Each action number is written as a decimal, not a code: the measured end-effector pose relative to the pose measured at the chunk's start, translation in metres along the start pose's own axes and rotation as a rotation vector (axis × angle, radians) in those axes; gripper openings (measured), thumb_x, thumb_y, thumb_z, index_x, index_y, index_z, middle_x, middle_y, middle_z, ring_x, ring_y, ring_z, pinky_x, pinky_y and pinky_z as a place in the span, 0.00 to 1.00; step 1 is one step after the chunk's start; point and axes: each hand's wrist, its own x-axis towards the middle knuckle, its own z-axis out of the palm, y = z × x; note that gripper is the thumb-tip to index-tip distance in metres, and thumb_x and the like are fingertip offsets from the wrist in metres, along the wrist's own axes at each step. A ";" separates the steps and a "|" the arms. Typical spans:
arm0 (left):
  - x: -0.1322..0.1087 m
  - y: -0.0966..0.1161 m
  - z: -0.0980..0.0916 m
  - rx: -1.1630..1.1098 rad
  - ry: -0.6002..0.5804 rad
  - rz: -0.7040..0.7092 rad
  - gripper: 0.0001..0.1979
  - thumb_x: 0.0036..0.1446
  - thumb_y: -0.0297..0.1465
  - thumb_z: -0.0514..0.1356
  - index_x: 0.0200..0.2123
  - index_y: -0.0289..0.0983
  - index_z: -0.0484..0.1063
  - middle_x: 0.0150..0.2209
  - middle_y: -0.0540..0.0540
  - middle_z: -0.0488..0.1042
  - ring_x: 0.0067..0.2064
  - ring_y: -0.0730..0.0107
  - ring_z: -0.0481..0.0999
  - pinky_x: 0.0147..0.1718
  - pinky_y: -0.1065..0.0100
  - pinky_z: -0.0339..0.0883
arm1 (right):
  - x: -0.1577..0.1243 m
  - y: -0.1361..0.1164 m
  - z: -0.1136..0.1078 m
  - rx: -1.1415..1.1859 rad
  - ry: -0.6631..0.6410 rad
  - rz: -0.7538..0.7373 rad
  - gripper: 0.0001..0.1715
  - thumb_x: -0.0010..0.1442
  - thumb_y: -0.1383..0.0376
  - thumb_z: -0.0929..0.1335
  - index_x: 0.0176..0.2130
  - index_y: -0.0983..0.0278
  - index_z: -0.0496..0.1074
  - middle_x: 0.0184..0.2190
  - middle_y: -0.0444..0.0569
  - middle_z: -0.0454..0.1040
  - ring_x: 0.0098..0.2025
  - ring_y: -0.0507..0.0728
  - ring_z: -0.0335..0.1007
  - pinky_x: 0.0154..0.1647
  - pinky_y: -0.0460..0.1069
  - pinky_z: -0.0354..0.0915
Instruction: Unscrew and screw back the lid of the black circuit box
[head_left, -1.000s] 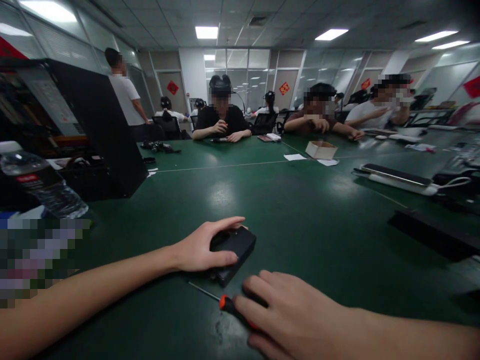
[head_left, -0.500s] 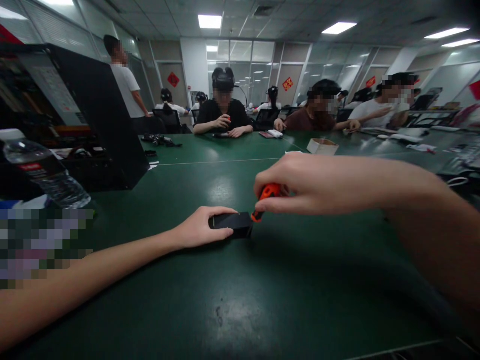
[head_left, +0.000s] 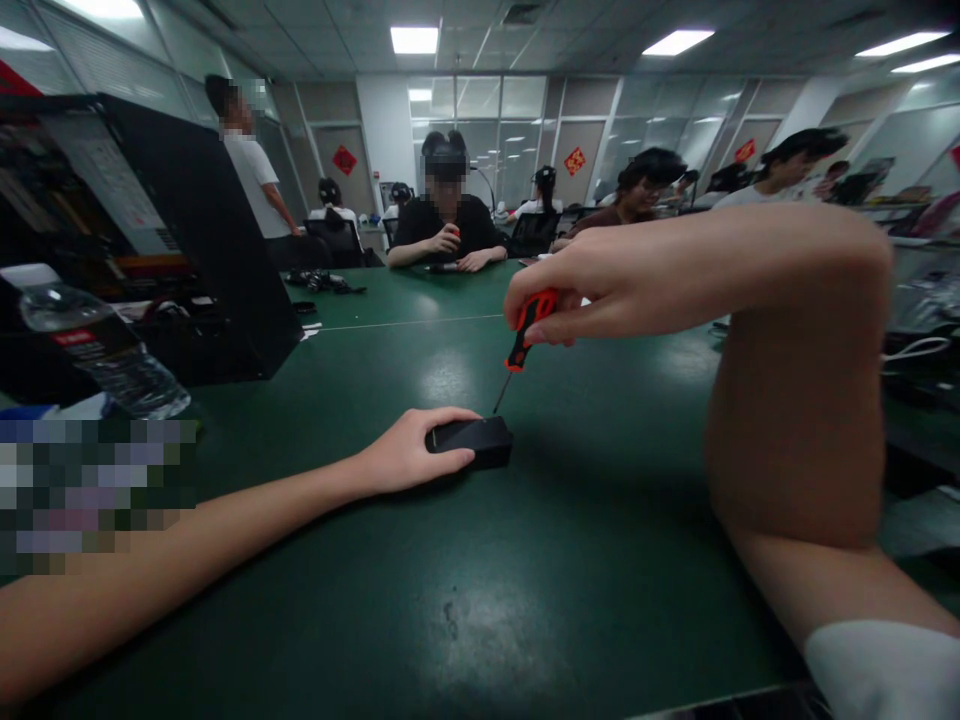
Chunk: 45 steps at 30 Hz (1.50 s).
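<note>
Our right hand [head_left: 562, 300] grasps the red-and-black plastic-handled screwdriver [head_left: 523, 342], its thin metal tip at or just above the black rectangular box [head_left: 491, 443]. Below that grip, our left hand [head_left: 409, 450] clasps the box on the green table [head_left: 360, 590]; the screwdriver looks lined up, but how much turning remains we cannot tell.

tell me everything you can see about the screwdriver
The screwdriver has an orange-red and black handle, apparently plastic, and a thin shaft that looks like metal. The right hand grips the handle. The tool leans, handle up and rightward in the picture, tip pointing down at the black box; whether they touch is unclear.
</note>
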 end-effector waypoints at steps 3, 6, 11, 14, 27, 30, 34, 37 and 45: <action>0.001 -0.001 0.000 -0.008 0.002 0.019 0.23 0.59 0.39 0.64 0.56 0.38 0.74 0.52 0.45 0.79 0.51 0.56 0.78 0.52 0.62 0.68 | -0.002 0.000 0.003 0.013 -0.027 -0.018 0.20 0.64 0.52 0.65 0.47 0.60 0.77 0.33 0.48 0.79 0.30 0.56 0.70 0.31 0.49 0.57; 0.001 -0.002 0.001 -0.005 0.000 0.031 0.22 0.60 0.39 0.64 0.56 0.38 0.74 0.52 0.45 0.79 0.51 0.56 0.78 0.52 0.62 0.68 | 0.000 -0.001 0.004 0.042 -0.050 -0.025 0.20 0.65 0.52 0.64 0.47 0.61 0.77 0.34 0.48 0.79 0.31 0.55 0.71 0.31 0.49 0.57; 0.000 -0.002 0.001 0.020 0.004 0.030 0.23 0.60 0.39 0.63 0.57 0.38 0.74 0.51 0.45 0.79 0.50 0.57 0.78 0.51 0.62 0.68 | 0.005 0.001 0.004 0.044 -0.031 -0.015 0.20 0.65 0.52 0.64 0.47 0.61 0.76 0.33 0.48 0.79 0.32 0.55 0.71 0.32 0.48 0.57; 0.000 -0.001 0.001 0.028 0.009 0.039 0.22 0.60 0.39 0.63 0.56 0.38 0.74 0.51 0.44 0.79 0.49 0.56 0.78 0.50 0.62 0.69 | 0.007 0.001 0.005 0.047 -0.038 -0.002 0.20 0.65 0.52 0.65 0.46 0.60 0.77 0.33 0.47 0.79 0.32 0.55 0.71 0.33 0.48 0.57; 0.000 -0.002 0.002 0.056 0.010 0.050 0.23 0.61 0.41 0.62 0.57 0.37 0.73 0.51 0.43 0.79 0.49 0.56 0.78 0.51 0.62 0.68 | 0.017 0.000 0.011 0.096 -0.082 -0.052 0.20 0.67 0.53 0.64 0.47 0.63 0.76 0.35 0.48 0.79 0.33 0.54 0.71 0.36 0.48 0.59; 0.001 -0.003 0.002 0.057 0.011 0.054 0.23 0.61 0.41 0.62 0.57 0.37 0.73 0.51 0.43 0.79 0.49 0.56 0.78 0.50 0.62 0.68 | 0.023 0.000 0.015 0.124 -0.063 -0.065 0.22 0.67 0.51 0.64 0.47 0.64 0.76 0.34 0.47 0.78 0.32 0.53 0.71 0.35 0.48 0.59; 0.000 -0.003 0.003 0.073 0.023 0.062 0.24 0.61 0.40 0.62 0.57 0.36 0.73 0.52 0.43 0.79 0.50 0.55 0.78 0.50 0.62 0.69 | 0.029 -0.004 0.017 0.099 -0.034 -0.123 0.21 0.69 0.53 0.62 0.45 0.64 0.77 0.31 0.46 0.77 0.29 0.51 0.69 0.34 0.47 0.57; -0.001 -0.003 0.003 0.095 0.034 0.079 0.25 0.61 0.40 0.63 0.58 0.35 0.73 0.52 0.42 0.79 0.50 0.55 0.78 0.49 0.62 0.69 | 0.027 -0.009 0.017 0.037 -0.013 -0.195 0.15 0.67 0.60 0.64 0.44 0.64 0.77 0.35 0.46 0.79 0.33 0.52 0.70 0.35 0.47 0.57; -0.005 0.002 0.009 0.179 0.065 0.128 0.23 0.58 0.39 0.65 0.55 0.36 0.76 0.41 0.45 0.82 0.37 0.63 0.79 0.38 0.67 0.69 | 0.009 -0.034 0.021 -0.054 0.014 -0.171 0.15 0.69 0.61 0.63 0.40 0.62 0.78 0.32 0.46 0.78 0.31 0.52 0.68 0.34 0.47 0.55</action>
